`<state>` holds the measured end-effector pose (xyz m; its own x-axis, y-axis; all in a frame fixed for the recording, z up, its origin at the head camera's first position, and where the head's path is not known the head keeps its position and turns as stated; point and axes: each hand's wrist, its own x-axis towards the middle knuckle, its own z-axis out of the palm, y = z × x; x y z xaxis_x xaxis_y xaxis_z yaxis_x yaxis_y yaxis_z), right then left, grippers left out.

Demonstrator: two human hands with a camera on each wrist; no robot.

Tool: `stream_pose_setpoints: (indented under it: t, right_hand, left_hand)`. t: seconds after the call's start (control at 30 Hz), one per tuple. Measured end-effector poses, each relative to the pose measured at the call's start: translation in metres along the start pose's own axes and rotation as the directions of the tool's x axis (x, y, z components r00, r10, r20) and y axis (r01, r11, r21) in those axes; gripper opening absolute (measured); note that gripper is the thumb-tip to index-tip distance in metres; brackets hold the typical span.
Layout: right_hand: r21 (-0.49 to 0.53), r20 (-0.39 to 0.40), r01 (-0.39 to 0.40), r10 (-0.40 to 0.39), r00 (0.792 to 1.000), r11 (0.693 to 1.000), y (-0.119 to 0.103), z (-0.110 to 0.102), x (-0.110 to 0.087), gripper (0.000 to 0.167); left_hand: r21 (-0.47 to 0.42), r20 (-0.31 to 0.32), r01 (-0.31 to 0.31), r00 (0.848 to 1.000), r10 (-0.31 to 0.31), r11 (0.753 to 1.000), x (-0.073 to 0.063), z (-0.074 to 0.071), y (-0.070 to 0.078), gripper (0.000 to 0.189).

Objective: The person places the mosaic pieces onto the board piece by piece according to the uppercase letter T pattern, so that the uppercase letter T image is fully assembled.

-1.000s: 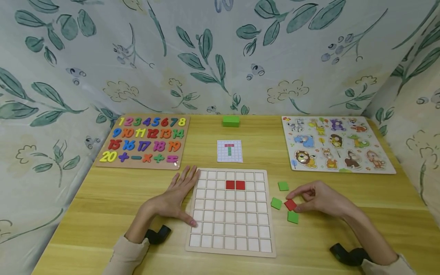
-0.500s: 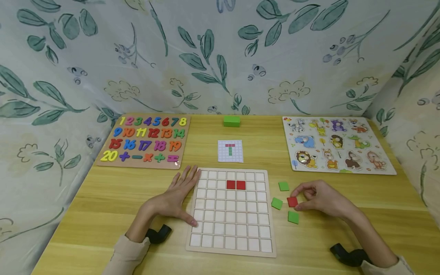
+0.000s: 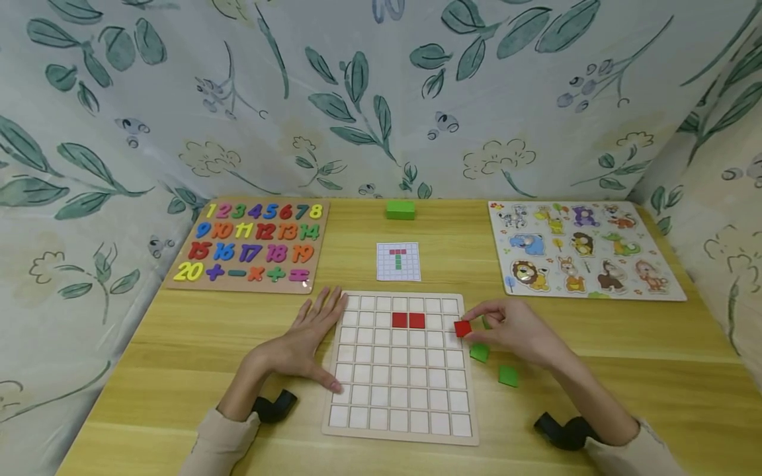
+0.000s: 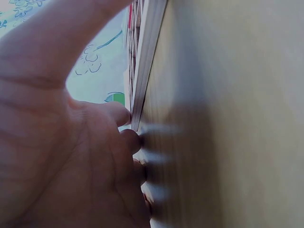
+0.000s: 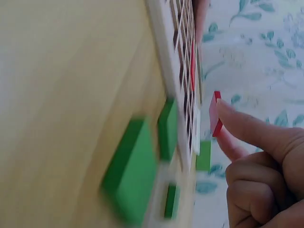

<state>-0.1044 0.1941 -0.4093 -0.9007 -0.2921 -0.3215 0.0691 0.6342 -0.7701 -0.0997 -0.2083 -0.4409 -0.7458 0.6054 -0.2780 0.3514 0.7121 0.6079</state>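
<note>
A wooden grid board (image 3: 407,377) lies on the table, with two red square tiles (image 3: 399,320) side by side in its second row. My right hand (image 3: 516,334) pinches another red tile (image 3: 462,328) between thumb and forefinger, over the board's right edge. In the right wrist view that red tile (image 5: 215,114) is lifted above the table. My left hand (image 3: 306,344) lies spread with straight fingers along the board's left edge, its thumb on the border. Green tiles (image 3: 508,376) lie right of the board, one partly hidden behind the right hand.
Behind the board lies a pattern card (image 3: 398,262) with a red and green T shape. A green block (image 3: 401,210) stands farther back. A number puzzle (image 3: 250,244) is at the back left and an animal puzzle (image 3: 586,251) at the back right. A patterned curtain (image 3: 381,99) hangs behind.
My right hand has carried the red tile from among the green tiles up and leftward to the board's right edge. The left hand and the board have stayed in place.
</note>
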Motion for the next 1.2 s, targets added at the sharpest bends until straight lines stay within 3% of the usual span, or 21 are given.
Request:
stream_pose_setpoints:
  t: [0.3, 0.5, 1.2]
  right_hand:
    - [0.025, -0.017, 0.040, -0.040, 0.999, 0.999, -0.052, 0.053, 0.037, 0.023]
    - [0.029, -0.041, 0.058, -0.056, 0.998, 0.998, -0.068, 0.078, 0.056, 0.020]
    - [0.004, -0.083, 0.065, -0.064, 0.994, 0.998, -0.079, 0.095, 0.069, 0.021]
  left_hand:
    - [0.005, -0.005, -0.013, 1.000, 0.013, 1.000, 0.002, 0.002, -0.001, 0.151]
    - [0.013, -0.005, -0.009, 1.000, 0.009, 1.000, 0.003, 0.003, -0.001, 0.151]
    - [0.017, -0.004, -0.001, 1.000, 0.001, 1.000, 0.000, 0.002, -0.002, 0.150]
